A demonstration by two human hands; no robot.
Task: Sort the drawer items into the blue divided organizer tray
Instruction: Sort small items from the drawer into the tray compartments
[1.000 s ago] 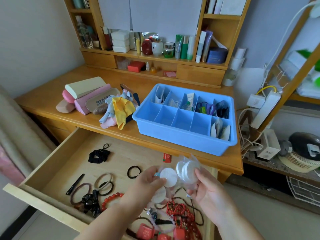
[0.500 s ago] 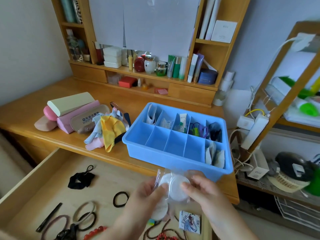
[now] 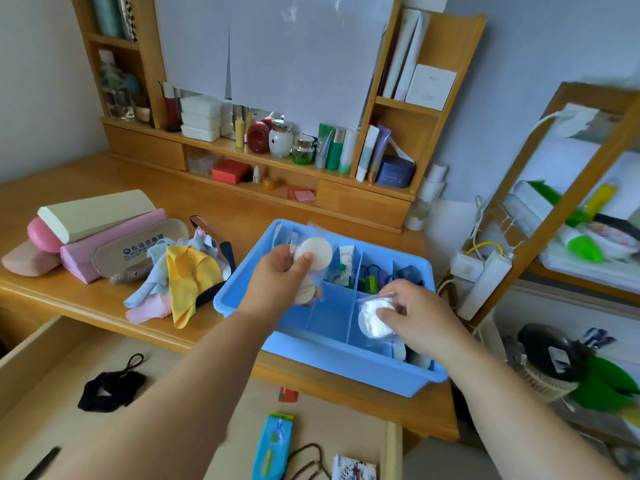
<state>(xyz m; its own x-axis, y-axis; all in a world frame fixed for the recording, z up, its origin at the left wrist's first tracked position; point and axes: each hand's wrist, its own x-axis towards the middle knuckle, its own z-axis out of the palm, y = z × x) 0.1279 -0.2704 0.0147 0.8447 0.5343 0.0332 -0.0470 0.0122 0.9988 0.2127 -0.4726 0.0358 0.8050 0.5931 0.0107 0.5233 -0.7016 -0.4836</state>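
Observation:
The blue divided organizer tray (image 3: 332,362) stands on the wooden desk above the open drawer (image 3: 45,344). Over its left half, my left hand (image 3: 277,278) pinches clear-wrapped round white pads (image 3: 316,253), with another pad packet tucked under the palm. My right hand (image 3: 415,313) holds a second wrapped white pad (image 3: 373,318) low over a front-right compartment. Back compartments hold a small tube (image 3: 345,261) and hair ties (image 3: 372,277). In the drawer lie a black scrunchie (image 3: 110,389), a blue packet (image 3: 273,445) and dark beads (image 3: 308,462).
Glasses cases (image 3: 97,233) and coloured cloths (image 3: 180,282) lie on the desk left of the tray. A shelf of cosmetic jars and tubes (image 3: 298,143) runs along the back. Power strips and cables (image 3: 481,271) hang right of the desk by a wooden rack.
Both hands rose from above the drawer to over the tray and moved apart, each carrying a wrapped pad. The view tilted up, so less of the drawer shows.

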